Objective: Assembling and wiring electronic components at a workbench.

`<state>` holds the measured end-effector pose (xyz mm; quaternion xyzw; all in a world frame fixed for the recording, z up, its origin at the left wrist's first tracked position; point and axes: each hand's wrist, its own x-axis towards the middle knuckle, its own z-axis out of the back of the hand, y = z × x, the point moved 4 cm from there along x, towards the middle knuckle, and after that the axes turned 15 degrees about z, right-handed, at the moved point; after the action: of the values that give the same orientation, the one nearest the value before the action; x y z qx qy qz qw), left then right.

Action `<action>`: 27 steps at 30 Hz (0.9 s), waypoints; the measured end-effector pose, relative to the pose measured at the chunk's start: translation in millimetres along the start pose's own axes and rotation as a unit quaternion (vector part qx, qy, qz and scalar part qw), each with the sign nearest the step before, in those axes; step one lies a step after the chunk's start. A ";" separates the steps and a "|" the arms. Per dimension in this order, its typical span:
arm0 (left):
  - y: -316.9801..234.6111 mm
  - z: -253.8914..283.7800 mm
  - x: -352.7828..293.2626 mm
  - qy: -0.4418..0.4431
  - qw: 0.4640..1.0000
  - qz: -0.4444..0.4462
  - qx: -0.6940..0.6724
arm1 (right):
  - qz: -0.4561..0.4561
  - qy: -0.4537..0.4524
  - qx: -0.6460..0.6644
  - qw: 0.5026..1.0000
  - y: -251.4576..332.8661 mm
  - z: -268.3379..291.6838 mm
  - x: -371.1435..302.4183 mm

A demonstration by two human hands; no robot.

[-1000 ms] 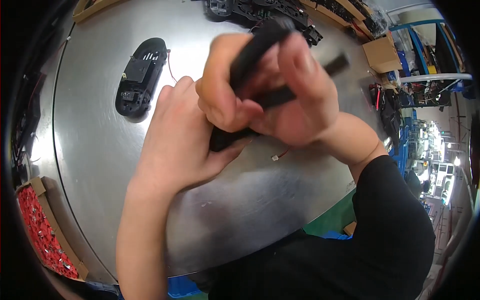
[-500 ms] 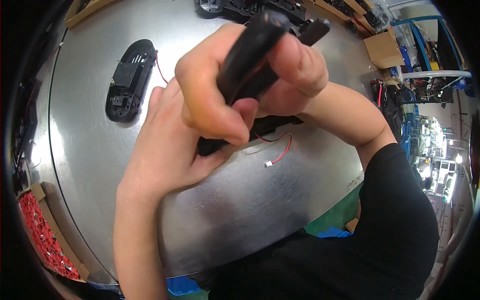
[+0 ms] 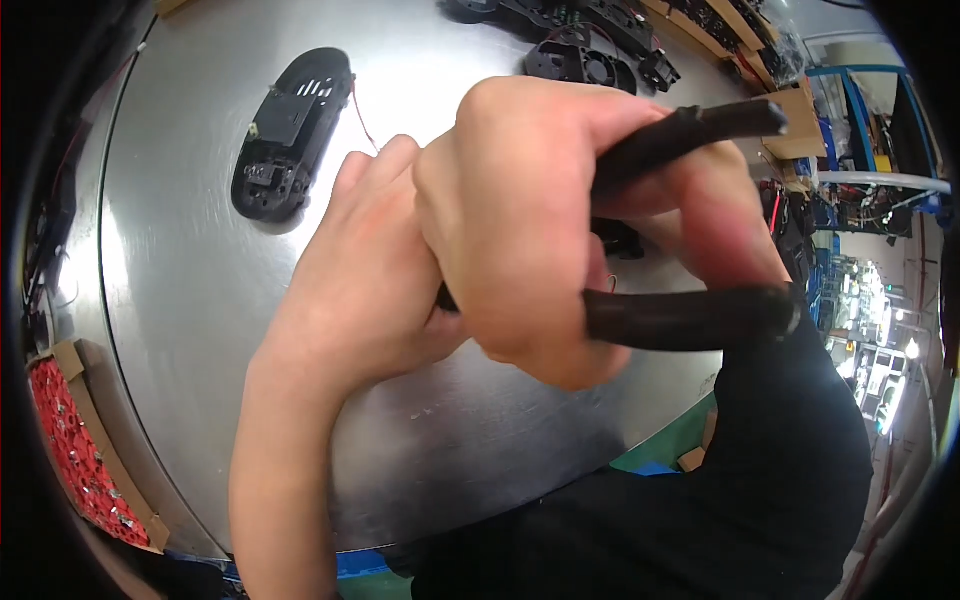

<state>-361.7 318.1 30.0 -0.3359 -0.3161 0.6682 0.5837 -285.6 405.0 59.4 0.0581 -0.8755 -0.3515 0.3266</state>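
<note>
My right hand (image 3: 525, 225) is closed round hand pliers (image 3: 690, 318) with two black handles, held close to the camera. The handles stand apart and point to the right; the jaws are hidden behind the fingers. My left hand (image 3: 345, 275) rests low over the metal table (image 3: 480, 440), curled on a black plastic part (image 3: 449, 299). Only a small bit of that part shows, since my right hand covers most of it. Left of my hands lies an oblong black housing (image 3: 292, 135) with slots and a thin red wire.
At the back are black assemblies, one with a round fan (image 3: 598, 70). A cardboard box (image 3: 72, 362) of red parts stands at the left edge. To the far right are an open carton (image 3: 795, 125) and a blue-framed rack (image 3: 845, 90).
The pliers have turned, their handles swinging from pointing up to pointing right. My right hand has moved right and now hides the red-and-black wire with a white connector. My left hand keeps its hold.
</note>
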 end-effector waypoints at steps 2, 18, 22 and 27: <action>0.9 -4.2 0.8 -0.010 0.999 -0.032 0.014 | 0.013 0.073 0.008 0.997 5.7 0.8 5.1; 11.0 -8.4 -4.7 -0.089 0.988 -0.102 0.075 | -0.021 -0.213 -0.299 0.930 35.6 -12.7 -1.2; 7.3 -15.1 -1.6 -0.109 0.985 -0.110 0.081 | 0.165 -0.217 -0.412 0.869 43.7 -47.9 -17.5; -0.2 -18.3 -2.2 -0.137 0.985 -0.072 0.072 | -0.033 -0.418 -0.482 0.770 22.3 -79.8 -15.0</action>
<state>-346.4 316.5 19.8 -0.1747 -0.3679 0.6851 0.6040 -222.1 380.6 109.1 -0.2304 -0.6391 -0.7272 -0.0981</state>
